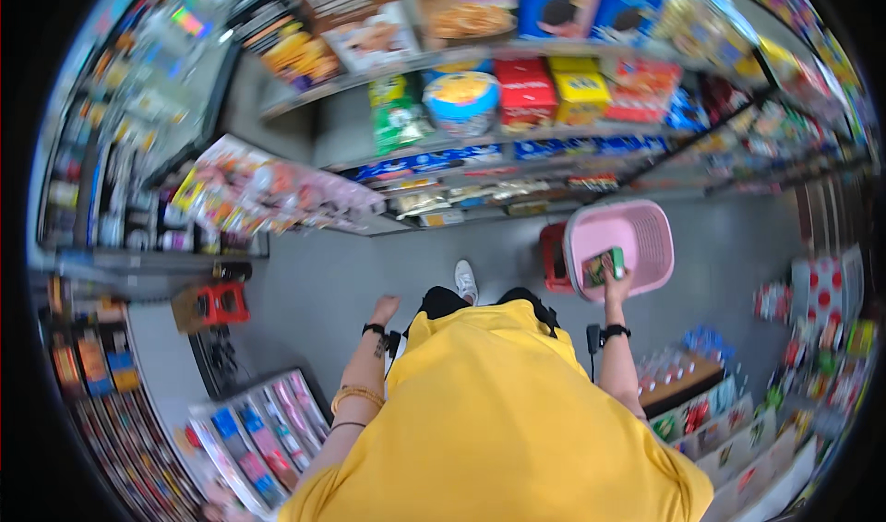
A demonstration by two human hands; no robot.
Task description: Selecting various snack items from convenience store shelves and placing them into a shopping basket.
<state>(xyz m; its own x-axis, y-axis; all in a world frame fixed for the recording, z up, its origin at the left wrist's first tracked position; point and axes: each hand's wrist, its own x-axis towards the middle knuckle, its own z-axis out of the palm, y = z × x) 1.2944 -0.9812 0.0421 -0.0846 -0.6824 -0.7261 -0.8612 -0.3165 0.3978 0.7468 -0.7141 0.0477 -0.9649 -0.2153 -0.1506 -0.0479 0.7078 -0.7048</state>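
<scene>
My right hand (617,288) is closed on a small green and dark box (603,266), which it holds over the inside of a pink plastic basket (660,245). The basket sits by a red stool (556,268), part of which is hidden behind it. At my left side hangs my left hand (385,310), its fingers curled with nothing visible in them. No object touches that hand.
Ahead stand shelves (346,153) with boxes, bags and a blue tub (461,102). Left are a hanging display of packets (277,190), a red stool (224,303) and a tray display (263,439). Low bins of packets (729,420) stand behind me on the right.
</scene>
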